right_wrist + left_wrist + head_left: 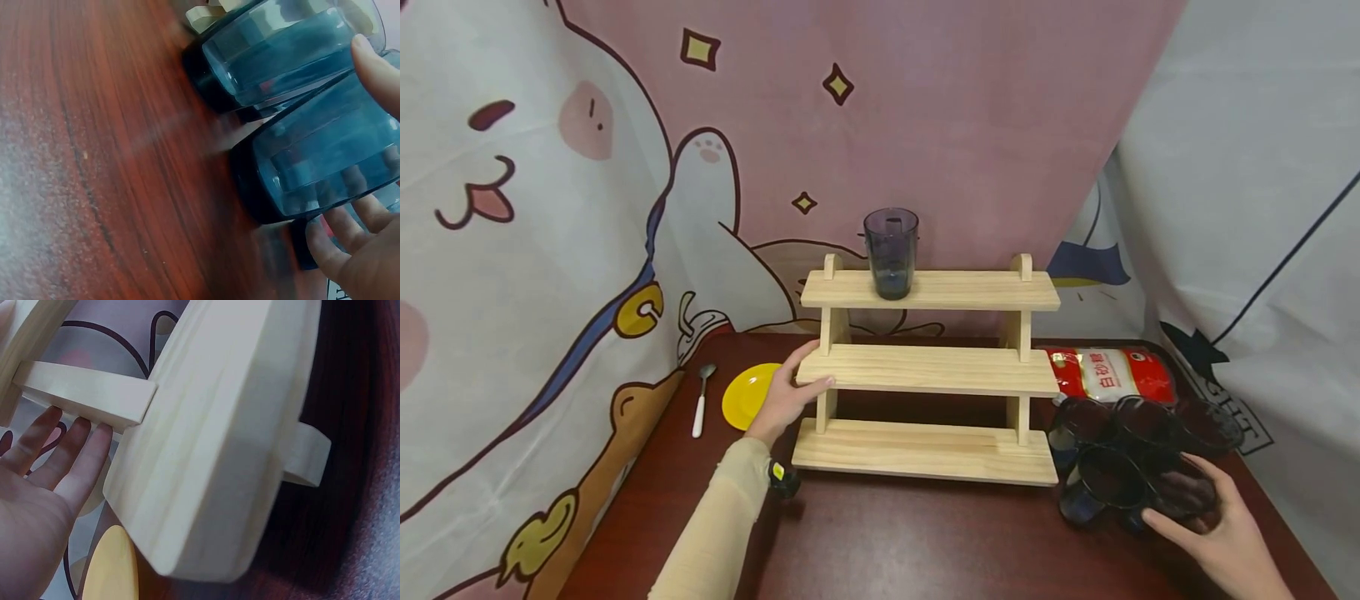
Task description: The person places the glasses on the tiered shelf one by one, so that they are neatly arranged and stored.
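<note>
A three-tier wooden display rack [925, 369] stands mid-table, with one tinted drinking glass [892, 258] upright on its top tier. My left hand [786, 396] grips the left end of the middle tier, thumb at the front edge. In the left wrist view its fingers [78, 453] touch a wooden support. At the right, several dark bluish glasses stand close together. Around the front right glass [1180, 485] my right hand [1232, 525] curls, thumb on one side and fingers on the other. The right wrist view shows this held glass [319, 150] beside another glass [281, 53].
Behind the cluster of glasses lies a red and white packet [1108, 373]. Left of the rack are a yellow plate [747, 398] and a spoon [702, 400] with a white handle. Printed cloth [955, 108] hangs behind and along both sides of the dark red table [880, 533].
</note>
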A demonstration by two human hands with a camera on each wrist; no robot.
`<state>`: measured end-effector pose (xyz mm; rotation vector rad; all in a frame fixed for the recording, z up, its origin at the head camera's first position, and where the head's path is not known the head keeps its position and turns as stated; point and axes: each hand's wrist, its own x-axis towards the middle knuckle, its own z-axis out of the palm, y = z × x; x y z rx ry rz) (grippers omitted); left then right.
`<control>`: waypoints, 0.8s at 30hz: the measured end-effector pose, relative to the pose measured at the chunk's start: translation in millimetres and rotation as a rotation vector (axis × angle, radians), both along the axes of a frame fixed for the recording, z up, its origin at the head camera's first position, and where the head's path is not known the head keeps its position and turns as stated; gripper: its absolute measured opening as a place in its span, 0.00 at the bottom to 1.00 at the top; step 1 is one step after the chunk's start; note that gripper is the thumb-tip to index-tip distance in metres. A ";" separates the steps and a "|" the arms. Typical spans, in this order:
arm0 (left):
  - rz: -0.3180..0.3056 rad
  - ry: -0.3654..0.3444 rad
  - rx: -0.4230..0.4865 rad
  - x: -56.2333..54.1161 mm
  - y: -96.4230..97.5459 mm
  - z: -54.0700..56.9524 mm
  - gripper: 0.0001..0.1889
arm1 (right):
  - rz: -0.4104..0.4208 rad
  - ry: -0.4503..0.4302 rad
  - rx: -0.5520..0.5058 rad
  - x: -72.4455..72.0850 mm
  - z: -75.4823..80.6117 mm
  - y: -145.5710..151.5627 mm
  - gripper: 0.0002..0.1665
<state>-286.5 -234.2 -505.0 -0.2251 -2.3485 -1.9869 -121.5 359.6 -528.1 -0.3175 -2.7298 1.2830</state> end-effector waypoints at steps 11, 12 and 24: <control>0.007 -0.013 -0.018 -2.5 0.0 0.5 0.38 | -0.091 -0.115 0.083 7.9 -3.5 8.0 0.64; 0.009 -0.015 -0.019 -2.5 0.1 0.4 0.38 | -0.102 -0.118 0.072 9.3 -4.9 8.9 0.64; 0.013 -0.010 -0.022 -1.3 -0.3 -0.7 0.39 | -0.159 0.034 -0.138 25.0 22.8 12.4 0.41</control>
